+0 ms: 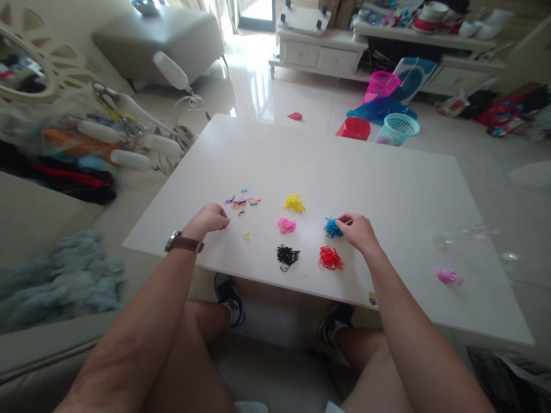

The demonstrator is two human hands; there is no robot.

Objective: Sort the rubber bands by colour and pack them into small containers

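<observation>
On the white bench (387,189), your two hands are mid-sort on small elastic bands. Right hand (359,230) sits at the blue pile (332,228), fingertips pinched narrow right at its edge; looks like a band is between thumb and forefinger, but too small to confirm. Left hand (210,219) is curled shut just below the mixed loose bands (241,202), fingertips on or close to the bench; can't tell whether it holds anything.

Sorted piles so far, each apart from the others: yellow pile (294,203) at the back, pink pile (286,225) mid, black pile (287,256) and red pile (330,258) nearest you, blue to the right of pink. One stray pale yellow band (246,235) lies alone between your left hand and the pink pile. A separate pink clump (448,276) sits well off to the right, near the bench edge.

Judgement: you're in the by-colour sorting step, most of it done, with only a thin scatter left in the mixed group. Next move calls for a fine pinch on a single band from that scatter without dragging its neighbours, then a drop on the matching pile without merging blue into red just beside it. The stray yellow needs collecting too.

Floor beyond: pink basket (381,85), teal basket (398,127).
</observation>
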